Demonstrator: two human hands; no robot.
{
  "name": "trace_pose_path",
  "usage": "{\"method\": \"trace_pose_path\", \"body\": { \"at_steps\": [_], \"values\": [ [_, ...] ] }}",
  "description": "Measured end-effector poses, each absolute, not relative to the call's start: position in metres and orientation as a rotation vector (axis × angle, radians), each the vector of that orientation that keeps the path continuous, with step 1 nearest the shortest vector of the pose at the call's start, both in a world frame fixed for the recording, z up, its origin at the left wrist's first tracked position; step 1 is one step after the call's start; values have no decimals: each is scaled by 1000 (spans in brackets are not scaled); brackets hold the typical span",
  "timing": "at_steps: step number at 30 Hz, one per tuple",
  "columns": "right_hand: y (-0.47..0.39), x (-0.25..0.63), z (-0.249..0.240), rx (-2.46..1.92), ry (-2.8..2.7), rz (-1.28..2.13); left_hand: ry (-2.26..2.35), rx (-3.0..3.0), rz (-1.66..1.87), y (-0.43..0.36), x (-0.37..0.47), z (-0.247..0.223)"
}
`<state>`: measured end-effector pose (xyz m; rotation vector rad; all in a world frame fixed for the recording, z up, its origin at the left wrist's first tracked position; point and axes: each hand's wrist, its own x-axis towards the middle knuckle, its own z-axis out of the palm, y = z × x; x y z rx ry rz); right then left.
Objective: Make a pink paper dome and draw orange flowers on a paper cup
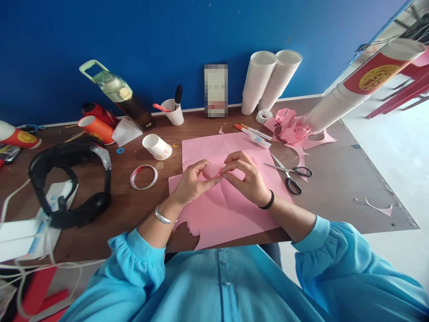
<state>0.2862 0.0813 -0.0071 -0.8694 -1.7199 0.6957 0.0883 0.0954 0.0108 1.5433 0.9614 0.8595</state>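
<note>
Between my two hands is a small rounded piece of pink paper, held above larger sheets of pink paper. My left hand pinches its left and lower edge between thumb and fingers. From the other side, my right hand grips its right edge with the fingertips. The fingertips of both hands nearly meet there. Black-handled scissors lie with open blades to the right of my right hand, partly over the pink sheets. Markers and a small white tube rest at the sheets' far edge.
Stacks of white paper cups stand by the blue wall, near a tape roll and crumpled pink scraps. On the left are a bottle, a cup of markers, a tipped cup, a ring and a black headband.
</note>
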Motion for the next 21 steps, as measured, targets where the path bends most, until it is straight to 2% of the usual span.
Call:
{"method": "trace_pose_path", "body": {
  "at_steps": [15, 21],
  "values": [
    [87, 290, -12, -894, -1751, 671, 975, 1220, 894, 104, 84, -1],
    [102, 317, 6, -1165, -1788, 531, 1016, 1187, 953, 108, 78, 2]
  ]
}}
